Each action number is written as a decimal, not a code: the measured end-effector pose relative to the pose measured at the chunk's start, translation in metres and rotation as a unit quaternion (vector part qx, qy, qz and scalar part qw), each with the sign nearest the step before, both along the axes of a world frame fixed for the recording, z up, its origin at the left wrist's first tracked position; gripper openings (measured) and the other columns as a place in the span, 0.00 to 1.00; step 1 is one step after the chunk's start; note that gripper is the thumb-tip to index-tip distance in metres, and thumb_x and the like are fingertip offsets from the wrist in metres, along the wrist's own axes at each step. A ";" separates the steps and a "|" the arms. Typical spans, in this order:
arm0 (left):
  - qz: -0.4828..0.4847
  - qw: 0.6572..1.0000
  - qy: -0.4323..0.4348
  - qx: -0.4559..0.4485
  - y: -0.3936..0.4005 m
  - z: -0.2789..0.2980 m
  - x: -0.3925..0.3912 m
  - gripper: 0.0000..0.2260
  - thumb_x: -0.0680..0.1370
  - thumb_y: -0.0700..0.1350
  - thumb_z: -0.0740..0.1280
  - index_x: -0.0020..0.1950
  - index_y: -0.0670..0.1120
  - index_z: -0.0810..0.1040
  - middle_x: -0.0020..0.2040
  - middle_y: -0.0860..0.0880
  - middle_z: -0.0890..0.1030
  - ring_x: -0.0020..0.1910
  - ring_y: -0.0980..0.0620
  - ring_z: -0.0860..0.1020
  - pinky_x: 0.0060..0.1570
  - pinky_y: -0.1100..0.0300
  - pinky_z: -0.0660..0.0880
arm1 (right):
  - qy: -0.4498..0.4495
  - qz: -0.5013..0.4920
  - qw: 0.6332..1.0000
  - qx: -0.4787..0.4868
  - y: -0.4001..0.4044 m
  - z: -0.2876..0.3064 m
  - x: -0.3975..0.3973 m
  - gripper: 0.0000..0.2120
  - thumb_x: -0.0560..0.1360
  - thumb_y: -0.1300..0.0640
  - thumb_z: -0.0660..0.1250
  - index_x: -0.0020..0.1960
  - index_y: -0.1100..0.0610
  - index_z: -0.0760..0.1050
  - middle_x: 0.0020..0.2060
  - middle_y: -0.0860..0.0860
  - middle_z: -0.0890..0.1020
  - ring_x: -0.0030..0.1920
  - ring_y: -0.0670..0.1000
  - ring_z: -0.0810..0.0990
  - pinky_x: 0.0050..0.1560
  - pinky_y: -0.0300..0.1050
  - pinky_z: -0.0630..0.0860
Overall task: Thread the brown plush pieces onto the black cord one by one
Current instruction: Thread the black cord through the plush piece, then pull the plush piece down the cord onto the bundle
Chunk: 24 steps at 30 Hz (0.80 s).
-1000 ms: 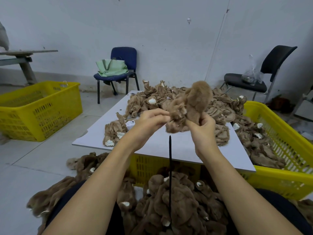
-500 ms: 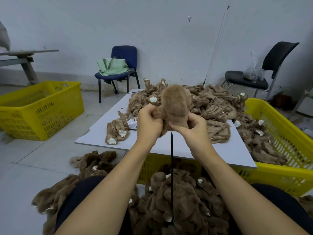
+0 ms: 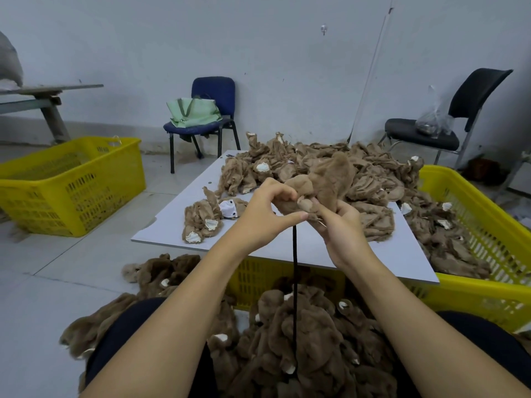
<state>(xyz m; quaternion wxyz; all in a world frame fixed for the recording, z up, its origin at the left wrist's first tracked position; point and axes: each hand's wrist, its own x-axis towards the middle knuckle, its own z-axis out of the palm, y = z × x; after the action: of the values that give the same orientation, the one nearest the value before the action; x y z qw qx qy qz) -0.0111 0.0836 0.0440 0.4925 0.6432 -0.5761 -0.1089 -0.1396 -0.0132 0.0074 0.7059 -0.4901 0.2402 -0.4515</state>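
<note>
Both hands grip one brown plush piece (image 3: 327, 179) above the near part of the white board (image 3: 172, 225). Curled round its lower left edge, the left hand (image 3: 265, 216) has its thumb stretched toward the right hand (image 3: 342, 228), whose fingers pinch the piece's underside from the other side. The two hands nearly touch. From the spot between them the black cord (image 3: 294, 282) drops straight down, past the board's near edge, into the heap of threaded plush (image 3: 301, 340) lying between the person's knees; its top end is hidden by the fingers and fur, so whether it has entered the held piece cannot be told.

On the board's far half lies a large pile of loose plush pieces (image 3: 330, 165), some showing white patches. A smaller clump (image 3: 207, 219) sits apart at the board's left side. The board rests on a yellow crate (image 3: 488, 231), and more plush spills from the board's right edge into that crate. Further plush lies on the floor just left of the board's near corner.

Well to the left of the board stands a second yellow crate (image 3: 71, 185). Beyond the board, against the wall, a blue chair (image 3: 214, 90) carries a green bag (image 3: 195, 112), and to the board's far right a black chair (image 3: 474, 90) holds a clear plastic bag (image 3: 434, 119).
</note>
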 end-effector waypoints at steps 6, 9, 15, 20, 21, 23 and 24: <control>0.075 0.996 -0.034 -0.040 -0.006 -0.003 -0.014 0.09 0.73 0.41 0.76 0.44 0.47 0.76 0.50 0.54 0.69 0.57 0.51 0.66 0.51 0.73 0.64 | -0.022 -0.023 0.999 -0.017 0.005 0.000 0.003 0.05 0.77 0.69 0.71 0.50 0.71 0.78 0.45 0.63 0.83 0.48 0.54 0.84 0.46 0.42 0.82; 0.097 0.993 -0.046 -0.055 -0.010 -0.004 -0.013 0.09 0.74 0.36 0.71 0.39 0.41 0.72 0.48 0.52 0.70 0.51 0.52 0.67 0.48 0.62 0.68 | -0.014 -0.033 0.999 -0.037 0.008 0.000 0.004 0.03 0.76 0.68 0.72 0.45 0.68 0.79 0.43 0.61 0.85 0.48 0.55 0.86 0.51 0.45 0.83; 0.220 0.966 -0.027 -0.131 -0.010 -0.004 0.009 0.12 0.69 0.29 0.64 0.35 0.43 0.65 0.41 0.49 0.71 0.39 0.55 0.71 0.37 0.58 0.69 | 0.029 -0.004 0.992 -0.127 0.012 0.001 0.002 0.05 0.75 0.64 0.75 0.49 0.63 0.81 0.47 0.58 0.87 0.52 0.56 0.86 0.50 0.46 0.83; 0.152 0.987 -0.033 -0.047 -0.012 -0.011 0.007 0.12 0.73 0.34 0.66 0.50 0.48 0.70 0.47 0.48 0.74 0.36 0.50 0.74 0.31 0.52 0.75 | -0.066 0.041 0.996 -0.033 -0.004 0.004 -0.005 0.10 0.76 0.75 0.65 0.51 0.63 0.79 0.47 0.57 0.86 0.55 0.55 0.85 0.53 0.41 0.80; 0.096 0.995 0.026 -0.025 -0.012 -0.011 0.005 0.12 0.75 0.36 0.67 0.52 0.50 0.71 0.51 0.47 0.74 0.38 0.48 0.76 0.32 0.49 0.79 | -0.085 0.048 0.995 -0.010 -0.007 0.004 -0.006 0.13 0.76 0.76 0.63 0.53 0.63 0.78 0.48 0.57 0.85 0.54 0.54 0.85 0.53 0.41 0.80; 0.019 0.996 0.091 0.009 -0.014 -0.015 0.001 0.13 0.77 0.39 0.69 0.56 0.52 0.71 0.57 0.48 0.71 0.44 0.47 0.78 0.31 0.54 0.81 | -0.112 0.051 0.992 0.021 -0.012 0.003 -0.009 0.16 0.76 0.78 0.58 0.56 0.62 0.75 0.50 0.58 0.82 0.54 0.55 0.82 0.55 0.44 0.79; 0.014 0.996 0.083 0.009 -0.014 -0.017 0.000 0.13 0.77 0.40 0.70 0.56 0.52 0.70 0.57 0.49 0.70 0.45 0.46 0.78 0.32 0.56 0.81 | -0.118 0.053 0.991 0.027 -0.013 0.003 -0.009 0.17 0.76 0.79 0.57 0.55 0.62 0.74 0.51 0.58 0.81 0.53 0.55 0.81 0.55 0.46 0.79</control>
<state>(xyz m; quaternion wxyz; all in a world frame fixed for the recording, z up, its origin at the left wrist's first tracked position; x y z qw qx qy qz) -0.0113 0.0692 0.0270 0.5344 0.6445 -0.5230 -0.1599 -0.1486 -0.0264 0.0105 0.7654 -0.4258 0.1410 -0.4614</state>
